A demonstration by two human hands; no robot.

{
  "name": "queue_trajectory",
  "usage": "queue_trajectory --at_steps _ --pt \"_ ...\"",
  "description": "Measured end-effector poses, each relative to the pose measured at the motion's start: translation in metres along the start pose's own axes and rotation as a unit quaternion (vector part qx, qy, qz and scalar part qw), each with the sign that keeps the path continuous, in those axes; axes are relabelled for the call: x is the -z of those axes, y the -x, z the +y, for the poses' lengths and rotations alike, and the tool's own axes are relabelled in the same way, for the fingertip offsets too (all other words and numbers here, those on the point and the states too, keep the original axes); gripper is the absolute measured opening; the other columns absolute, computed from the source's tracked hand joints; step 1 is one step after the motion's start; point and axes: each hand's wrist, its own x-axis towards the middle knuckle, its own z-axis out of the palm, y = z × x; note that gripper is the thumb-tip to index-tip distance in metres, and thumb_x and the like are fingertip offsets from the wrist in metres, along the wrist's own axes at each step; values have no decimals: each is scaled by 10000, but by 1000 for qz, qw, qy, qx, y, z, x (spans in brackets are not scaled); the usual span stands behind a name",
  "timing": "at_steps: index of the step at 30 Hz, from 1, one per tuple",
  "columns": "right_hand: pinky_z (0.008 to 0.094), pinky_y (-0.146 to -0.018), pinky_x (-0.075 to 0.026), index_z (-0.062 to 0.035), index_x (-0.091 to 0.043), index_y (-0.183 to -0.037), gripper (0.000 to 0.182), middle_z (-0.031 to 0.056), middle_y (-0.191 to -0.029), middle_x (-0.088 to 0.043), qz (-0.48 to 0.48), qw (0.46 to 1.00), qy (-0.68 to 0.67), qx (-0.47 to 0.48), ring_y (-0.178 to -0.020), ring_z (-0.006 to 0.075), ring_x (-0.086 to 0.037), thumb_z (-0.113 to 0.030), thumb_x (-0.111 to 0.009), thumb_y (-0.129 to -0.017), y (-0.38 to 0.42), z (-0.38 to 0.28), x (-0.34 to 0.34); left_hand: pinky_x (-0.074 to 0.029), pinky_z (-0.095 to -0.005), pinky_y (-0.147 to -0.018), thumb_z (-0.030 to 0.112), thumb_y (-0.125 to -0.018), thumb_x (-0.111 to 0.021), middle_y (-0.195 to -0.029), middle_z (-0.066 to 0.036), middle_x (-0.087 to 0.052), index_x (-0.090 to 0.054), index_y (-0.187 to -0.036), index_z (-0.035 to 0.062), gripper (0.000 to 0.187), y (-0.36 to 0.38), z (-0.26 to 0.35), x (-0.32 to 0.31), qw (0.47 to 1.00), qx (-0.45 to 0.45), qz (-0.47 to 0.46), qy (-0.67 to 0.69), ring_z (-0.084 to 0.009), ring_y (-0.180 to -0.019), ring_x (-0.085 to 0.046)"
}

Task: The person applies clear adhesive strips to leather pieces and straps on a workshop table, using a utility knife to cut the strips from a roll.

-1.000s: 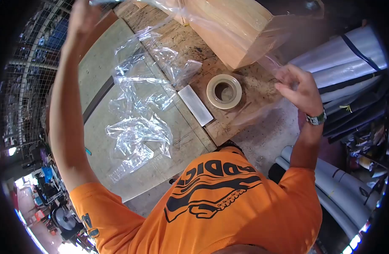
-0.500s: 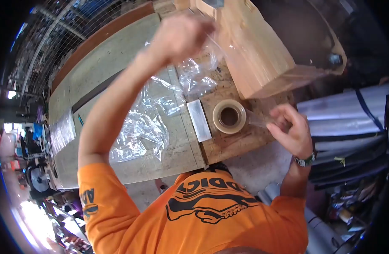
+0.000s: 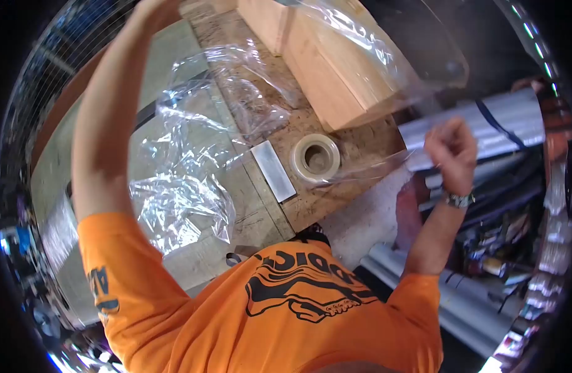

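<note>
My right hand [image 3: 451, 149] is closed, with a clear strip running from near its fingers to the tape roll [image 3: 315, 158]. That roll lies flat on the wooden bench [image 3: 311, 214], beside a pale metal-looking block [image 3: 273, 171]. At the top left edge, my left hand [image 3: 160, 5] is mostly cut off and its fingers are hidden. Crumpled clear film [image 3: 186, 205] spreads over the table between my arms. A light wooden box-like piece [image 3: 326, 68] stands behind the roll, with shiny clear film [image 3: 348, 28] over its top.
Silvery rolls [image 3: 503, 127] with a dark strap lie at the right, and grey rolls [image 3: 479, 304] are lower down. Another piece of film [image 3: 59, 230] lies at the table's left side. A wire mesh stands at the upper left.
My left hand has moved up and left to the frame's edge. My right hand has moved away from the roll and closed, and the strip is longer. The view has shifted.
</note>
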Motion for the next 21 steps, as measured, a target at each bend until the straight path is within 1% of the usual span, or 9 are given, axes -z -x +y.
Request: queue_trajectory --at_steps 1,3,4,8,12,13,16,19,21 --pt "209 -589 -449 -90 -557 -842 238 -18 -759 -610 76 990 116 -18 -674 45 -546 -84 -795 -832 -8 -14 7 -511 -500 -921 413 -799 -797 -1219 -219 -670 -642 -1257 84 585 5 32 27 987 124 -101 -10 -421 -1100 -637" --pt "218 -557 -421 -67 -607 -921 236 -41 -734 -576 109 967 190 129 -649 33 -517 -141 -813 -832 -34 -30 -5 -336 -508 -1188 399 -678 -904 -1565 -196 -418 -383 -1544 113 1050 15 93 71 944 115 -283 -121 -384 -1459 -370" --pt "218 -558 -410 -57 -624 -947 239 -47 -735 -569 91 964 191 164 -652 36 -513 -143 -814 -829 -50 -37 -17 -256 -540 -1232 389 -654 -929 -1587 -206 -385 -332 -1563 88 1128 27 123 106 949 18 -284 137 -391 -1521 -248" --pt "382 -870 -513 -22 -639 -1213 366 154 -1129 -703 -121 981 108 106 -988 277 -667 -230 -725 -924 -64 -76 -77 -436 -454 -1120 315 -768 -856 -1364 -213 -593 -478 -1433 37 813 55 229 78 930 -300 3 212 -353 -1297 -551" --pt "268 -731 -426 -37 -645 -1095 293 32 -920 -593 -219 969 100 55 -830 114 -556 -164 -773 -864 -60 -60 -68 -546 -439 -912 233 -895 -678 -978 -228 -708 -703 -1025 4 265 19 176 74 977 -84 -25 195 -352 -978 -702" --pt "213 -589 -406 -32 -658 -982 234 -54 -740 -562 -187 972 137 43 -662 47 -515 -138 -800 -830 -48 -48 -60 -535 -442 -935 234 -878 -697 -1025 -227 -694 -682 -1070 9 296 15 144 72 980 -66 12 186 -352 -1013 -687" --pt "214 -621 -413 -22 -653 -962 196 -49 -767 -581 -210 968 131 -36 -688 39 -520 -121 -776 -846 -11 12 -6 -500 -452 -1007 238 -828 -754 -1166 -221 -652 -621 -1204 24 453 16 35 33 992 -58 75 80 -351 -1118 -643" --pt "214 -627 -409 -23 -648 -954 188 -50 -796 -600 -152 969 132 -143 -702 31 -514 -118 -773 -850 6 21 -1 -465 -462 -1078 242 -779 -812 -1308 -215 -610 -560 -1339 39 647 33 -37 -50 979 27 -190 -69 -351 -1223 -598" --pt "213 -623 -405 -22 -652 -965 189 -48 -799 -606 -99 979 130 -125 -698 29 -510 -115 -770 -851 1 19 -8 -442 -469 -1125 245 -746 -850 -1402 -211 -582 -519 -1428 49 784 44 11 -52 950 -25 -312 7 -351 -1293 -568"
